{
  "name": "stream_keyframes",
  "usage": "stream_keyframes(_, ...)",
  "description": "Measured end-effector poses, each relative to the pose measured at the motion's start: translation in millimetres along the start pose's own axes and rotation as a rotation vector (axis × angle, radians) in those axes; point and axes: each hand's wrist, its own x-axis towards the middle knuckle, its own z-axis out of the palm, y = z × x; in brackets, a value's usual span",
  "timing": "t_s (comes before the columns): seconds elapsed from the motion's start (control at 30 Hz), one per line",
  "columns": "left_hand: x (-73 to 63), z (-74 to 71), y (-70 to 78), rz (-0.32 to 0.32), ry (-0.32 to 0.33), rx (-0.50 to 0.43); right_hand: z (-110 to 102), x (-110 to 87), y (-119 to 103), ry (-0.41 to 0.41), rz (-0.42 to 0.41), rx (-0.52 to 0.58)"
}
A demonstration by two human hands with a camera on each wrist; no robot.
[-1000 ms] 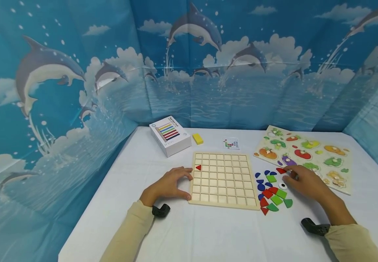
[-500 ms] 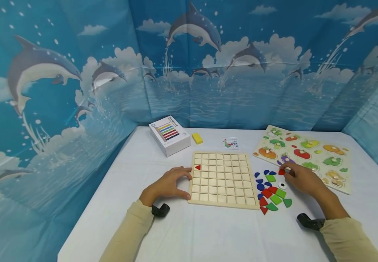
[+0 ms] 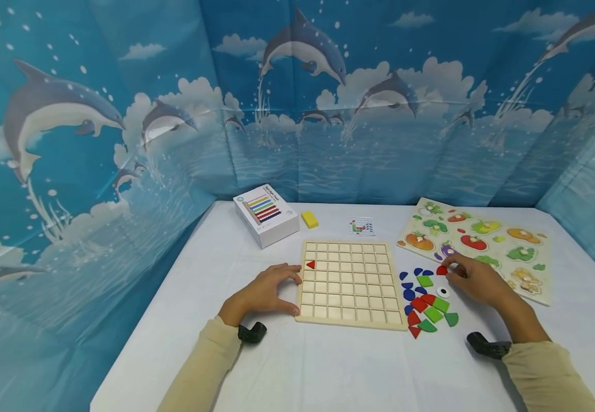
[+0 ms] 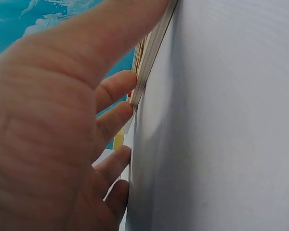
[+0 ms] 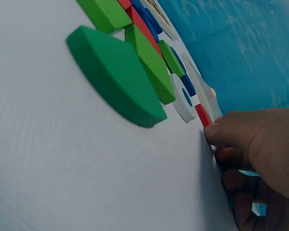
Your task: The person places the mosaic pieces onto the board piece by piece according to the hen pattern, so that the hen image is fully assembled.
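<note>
A square wooden grid board (image 3: 349,286) lies on the white table, with one red triangle (image 3: 310,264) in a cell near its upper left. My left hand (image 3: 266,290) rests along the board's left edge, fingertips and thumb touching the rim, as the left wrist view also shows. Right of the loose pieces, my right hand (image 3: 475,279) pinches a red quarter-round block (image 3: 441,270) between thumb and fingertips. In the right wrist view that red block (image 5: 203,115) shows at the thumb tip, beside a white ring piece (image 5: 183,98). A dark green block (image 5: 114,74) lies nearer.
Loose blue, green and red pieces (image 3: 433,314) lie right of the board. Behind stand a white box (image 3: 272,226), a yellow block (image 3: 309,220) and a small pattern card (image 3: 361,226). A vegetable puzzle board (image 3: 503,246) lies at the back right, under the right hand's far side.
My right hand has drawn slightly left and turned the red quarter-round block so its round side faces away. My left hand stays at the board's edge.
</note>
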Motion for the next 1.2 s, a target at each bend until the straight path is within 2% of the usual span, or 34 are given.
stream_keyframes(0.9,-0.8,-0.6,-0.9,0.008,0.002,-0.006,-1.6,-0.8,-5.4,-0.001,0.018,0.079)
stream_keyframes(1.2,-0.7,-0.2,0.0,0.001,0.002,-0.002,-2.2,-0.2,-4.4,-0.022,0.053,0.101)
